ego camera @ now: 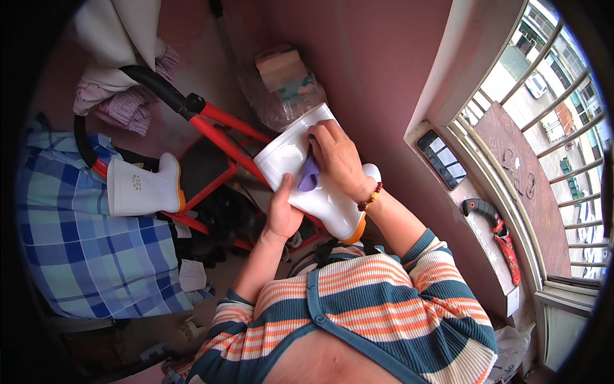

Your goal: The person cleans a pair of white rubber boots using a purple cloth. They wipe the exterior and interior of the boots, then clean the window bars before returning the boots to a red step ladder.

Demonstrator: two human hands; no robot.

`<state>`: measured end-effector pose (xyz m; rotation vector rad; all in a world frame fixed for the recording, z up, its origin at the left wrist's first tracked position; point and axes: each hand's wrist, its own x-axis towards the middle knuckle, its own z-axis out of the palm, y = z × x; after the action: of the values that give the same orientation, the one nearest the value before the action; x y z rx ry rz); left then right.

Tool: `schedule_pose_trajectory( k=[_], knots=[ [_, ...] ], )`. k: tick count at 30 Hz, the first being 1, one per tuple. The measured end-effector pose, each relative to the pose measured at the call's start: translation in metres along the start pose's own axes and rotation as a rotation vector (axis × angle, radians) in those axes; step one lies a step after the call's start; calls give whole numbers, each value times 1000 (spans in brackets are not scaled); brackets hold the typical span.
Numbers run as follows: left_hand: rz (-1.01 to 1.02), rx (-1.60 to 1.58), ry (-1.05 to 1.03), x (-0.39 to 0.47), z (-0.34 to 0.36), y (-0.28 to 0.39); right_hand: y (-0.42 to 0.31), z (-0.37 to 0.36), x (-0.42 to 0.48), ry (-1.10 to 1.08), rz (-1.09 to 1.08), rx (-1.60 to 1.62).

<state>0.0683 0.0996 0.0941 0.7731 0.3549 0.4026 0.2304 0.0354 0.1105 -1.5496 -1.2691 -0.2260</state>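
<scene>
A white rubber boot [331, 206] with an orange sole lies tilted in front of me, its shaft opening towards the upper left. My left hand [283, 211] grips the shaft's lower edge, thumb on the outer face. On the same face my right hand [336, 158], wearing a beaded bracelet [370, 198], holds a small purple cloth [309, 175] against the glossy surface. The matching white boot [139, 186] lies on its side at the left, away from both hands, beside the red frame [218, 141] of a step ladder.
Blue plaid fabric [96, 240] covers something at the left. Clothes [127, 108] hang by the ladder's black handle. A bagged box [283, 72] stands by the wall. On the right sill lie a smartphone [441, 159] and a black-and-red handled tool [484, 211], beside a barred window.
</scene>
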Motion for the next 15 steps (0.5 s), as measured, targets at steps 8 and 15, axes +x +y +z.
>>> schedule_pose_trajectory(
  k=[8,15],
  knots=[
    [-5,219,65,0,-5,-12,-38,-17,13,-10,-51,241],
    [16,235,-20,-1,17,13,16,-29,19,26,-37,-79]
  ],
)
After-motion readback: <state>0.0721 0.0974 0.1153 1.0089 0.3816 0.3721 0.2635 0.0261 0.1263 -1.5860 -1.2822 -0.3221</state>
